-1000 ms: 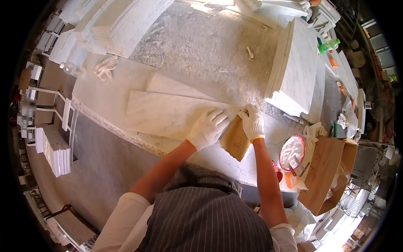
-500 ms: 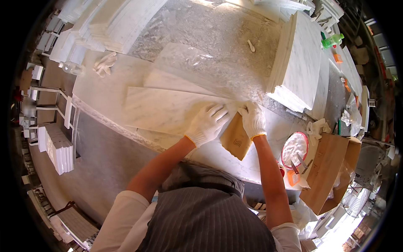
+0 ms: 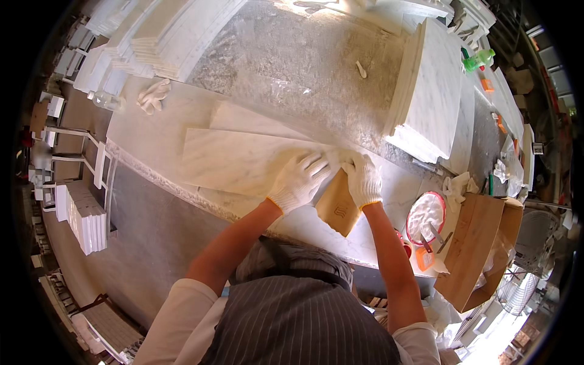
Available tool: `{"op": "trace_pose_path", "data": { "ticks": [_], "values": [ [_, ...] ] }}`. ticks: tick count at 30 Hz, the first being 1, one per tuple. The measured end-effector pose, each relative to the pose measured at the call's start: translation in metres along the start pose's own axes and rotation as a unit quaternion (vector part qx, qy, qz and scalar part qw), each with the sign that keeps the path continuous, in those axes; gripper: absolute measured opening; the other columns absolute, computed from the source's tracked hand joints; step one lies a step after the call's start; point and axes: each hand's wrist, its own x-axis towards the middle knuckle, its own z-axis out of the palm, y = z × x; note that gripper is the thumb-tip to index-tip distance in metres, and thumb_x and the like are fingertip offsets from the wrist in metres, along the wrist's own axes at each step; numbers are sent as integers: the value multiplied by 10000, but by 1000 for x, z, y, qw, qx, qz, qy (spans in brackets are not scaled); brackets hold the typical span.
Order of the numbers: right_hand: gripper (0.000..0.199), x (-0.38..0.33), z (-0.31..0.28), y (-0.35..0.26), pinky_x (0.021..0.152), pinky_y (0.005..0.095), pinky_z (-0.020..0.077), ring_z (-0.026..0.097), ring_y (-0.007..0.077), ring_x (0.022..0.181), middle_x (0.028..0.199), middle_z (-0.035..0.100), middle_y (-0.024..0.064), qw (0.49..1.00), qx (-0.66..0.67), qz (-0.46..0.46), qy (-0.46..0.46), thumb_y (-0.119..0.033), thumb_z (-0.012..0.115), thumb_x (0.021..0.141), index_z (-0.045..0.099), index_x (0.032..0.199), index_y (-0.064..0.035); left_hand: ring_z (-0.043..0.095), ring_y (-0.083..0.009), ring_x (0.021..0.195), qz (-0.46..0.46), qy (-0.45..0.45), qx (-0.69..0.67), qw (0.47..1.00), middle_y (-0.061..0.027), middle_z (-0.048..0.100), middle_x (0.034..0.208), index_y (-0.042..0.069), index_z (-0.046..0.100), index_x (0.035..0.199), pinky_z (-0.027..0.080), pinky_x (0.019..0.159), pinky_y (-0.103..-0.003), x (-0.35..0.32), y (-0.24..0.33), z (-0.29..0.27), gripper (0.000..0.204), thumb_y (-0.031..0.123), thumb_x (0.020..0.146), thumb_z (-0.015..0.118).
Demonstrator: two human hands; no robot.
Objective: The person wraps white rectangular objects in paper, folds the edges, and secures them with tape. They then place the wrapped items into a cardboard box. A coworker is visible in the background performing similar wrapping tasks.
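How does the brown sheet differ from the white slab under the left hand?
Look: the brown sheet is tan with dark print; the white slab is pale with faint grey streaks.
Size: the brown sheet is much smaller than the white slab.
Contact: the right hand grips the brown sheet; the left hand lies flat on the white slab.
Both are partly covered by a gloved hand.

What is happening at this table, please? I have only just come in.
A person in white gloves is working at a slab-covered table. The left hand lies spread on a long, pale marble-like slab, near its right end. Beside it, the right hand grips the upper part of a brown sheet, whose lower part sticks out toward the person. To the right are a red-rimmed bowl of white material and an open cardboard box.
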Motion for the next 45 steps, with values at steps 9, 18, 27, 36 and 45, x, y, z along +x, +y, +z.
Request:
{"op": "trace_pose_path", "data": {
  "ticks": [9,18,27,36,45],
  "values": [
    [427,-56,-19,5,843,483,514,626,414,945,1114,580,220,995,-36,-74,-63,-127,549,888,548,1316,-138,535,-263,1210,-10,-1,-24,1000,-58,596,1252,106,675,1101,432,1004,-431,-1,0,2,283,134,825,620],
    [541,-44,-10,-9,771,468,546,646,385,885,1038,590,194,971,-221,-36,-84,-67,524,875,500,1405,-175,525,-259,1218,-3,0,-14,1000,-54,597,1246,106,677,1099,431,1005,-431,-1,-1,8,279,151,827,632],
    [524,-58,-6,5,677,439,567,654,336,836,1008,582,159,965,-236,-101,-60,-68,556,857,504,1368,-174,530,-238,1210,4,16,12,1000,-40,603,1214,113,674,1090,431,1010,-402,-1,-1,3,273,178,834,608],
    [472,-19,-4,0,664,423,571,669,322,820,1014,597,144,959,-254,-119,23,-92,602,837,561,1302,-164,526,-255,1207,-2,-1,-8,1000,-49,597,1261,105,673,1124,440,1009,-424,0,3,6,300,129,830,613],
    [476,-41,-12,5,680,447,570,665,323,875,1041,588,149,959,-263,-97,-39,-93,582,859,525,1327,-163,523,-253,1217,7,2,0,1000,-48,602,1241,101,661,1143,434,1016,-418,1,4,3,340,132,806,625]
  ]
}}
